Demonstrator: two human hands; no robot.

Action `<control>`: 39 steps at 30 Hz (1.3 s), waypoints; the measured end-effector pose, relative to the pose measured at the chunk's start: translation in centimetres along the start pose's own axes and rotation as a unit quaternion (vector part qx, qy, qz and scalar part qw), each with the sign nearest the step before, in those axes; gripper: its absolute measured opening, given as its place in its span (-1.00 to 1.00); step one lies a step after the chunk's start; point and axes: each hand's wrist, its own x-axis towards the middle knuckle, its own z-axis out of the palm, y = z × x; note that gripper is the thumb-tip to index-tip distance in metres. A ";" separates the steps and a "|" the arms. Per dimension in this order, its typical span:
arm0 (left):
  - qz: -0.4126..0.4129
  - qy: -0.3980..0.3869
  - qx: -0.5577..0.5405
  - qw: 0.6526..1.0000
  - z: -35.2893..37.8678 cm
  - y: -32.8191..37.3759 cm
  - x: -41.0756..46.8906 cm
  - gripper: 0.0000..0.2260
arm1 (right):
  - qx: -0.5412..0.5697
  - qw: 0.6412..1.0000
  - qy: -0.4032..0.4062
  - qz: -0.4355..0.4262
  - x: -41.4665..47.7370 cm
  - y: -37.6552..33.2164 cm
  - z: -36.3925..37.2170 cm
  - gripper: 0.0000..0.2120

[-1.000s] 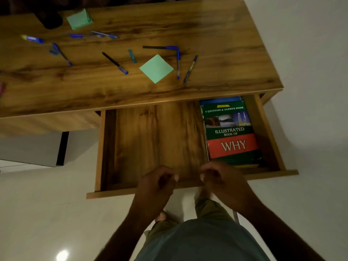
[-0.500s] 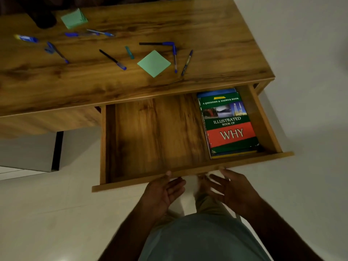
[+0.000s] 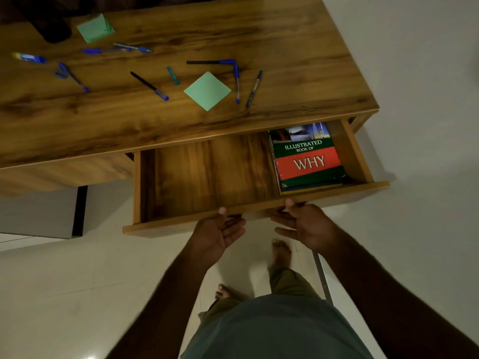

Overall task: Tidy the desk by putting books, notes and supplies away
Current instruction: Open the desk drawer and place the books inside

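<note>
The wooden drawer (image 3: 181,221) stands pulled out from under the bench (image 3: 298,47), and both hands are at its front panel. The left hand (image 3: 217,234) is spread wide, fingers straight and pointing toward 3 o'clock, thumb tip touching the top edge of the panel; it holds nothing. The right hand (image 3: 308,226) mirrors it just beside, fingers straight and pointing toward 9 o'clock, thumb on the same edge, also holding nothing. Whether the fingers press the face of the panel cannot be told.

From the hands, toward 1 o'clock, the book (image 3: 308,159) titled "Illustrated Book of Why" lies flat in the right end of the drawer, against its right wall, with blue and yellow edges of other books showing beneath it. The rest of the drawer floor is bare wood.

On the bench top, toward 12 o'clock, a green sticky-note pad (image 3: 207,90) lies with pens (image 3: 237,82) just beside it at 3 o'clock and a teal cap (image 3: 173,75) near it at 10 o'clock. More pens are scattered toward 10 o'clock, where a second green pad (image 3: 95,28) sits beside a dark object (image 3: 51,27) too dim to identify.
</note>
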 end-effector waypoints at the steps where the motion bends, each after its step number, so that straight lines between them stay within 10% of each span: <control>1: 0.004 -0.001 0.003 1.000 0.3 0.6 0.4 -0.75 | -0.003 1.000 -0.001 -0.001 0.5 -0.5 0.3 -0.61; 39: 0.087 0.064 0.038 0.993 8.4 12.8 9.2 -0.74 | -0.154 0.982 -0.108 -0.017 12.1 -14.8 4.0 -0.58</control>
